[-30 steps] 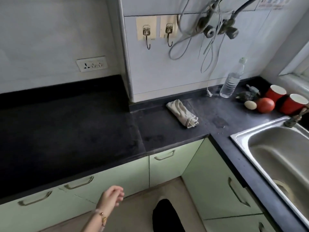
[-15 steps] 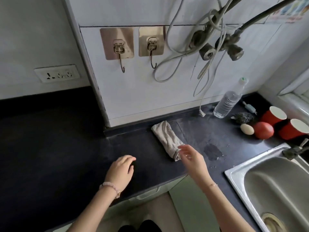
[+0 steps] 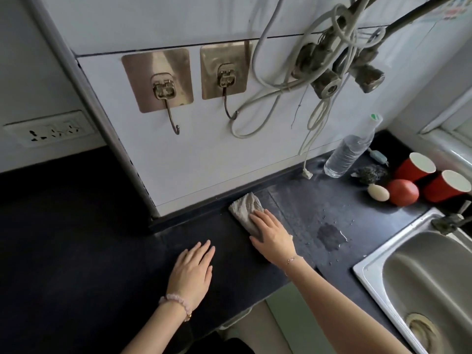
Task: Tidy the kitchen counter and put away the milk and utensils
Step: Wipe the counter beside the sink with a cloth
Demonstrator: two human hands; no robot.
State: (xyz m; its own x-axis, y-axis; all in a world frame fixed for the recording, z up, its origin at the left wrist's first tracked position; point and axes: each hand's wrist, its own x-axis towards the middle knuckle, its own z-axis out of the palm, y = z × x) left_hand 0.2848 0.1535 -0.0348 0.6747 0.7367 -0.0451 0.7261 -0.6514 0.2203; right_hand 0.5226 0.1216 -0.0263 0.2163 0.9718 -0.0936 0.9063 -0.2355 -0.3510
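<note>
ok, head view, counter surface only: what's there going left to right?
left hand flat on the counter → cloth under the right hand → wet patch → egg → tomato → nearer red cup. Bottle, scrubber and far cup overlap these, so left out.

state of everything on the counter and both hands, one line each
cloth: crumpled, lying flat, right hand on it
right hand: open, palm down on cloth
left hand: open, flat on counter
bottle: capped, leaning on wall
cups: two, upright, contents not visible
puddle: unwiped, beside cloth
sink: looks empty
hooks: two, one bare, one holding cable
</note>
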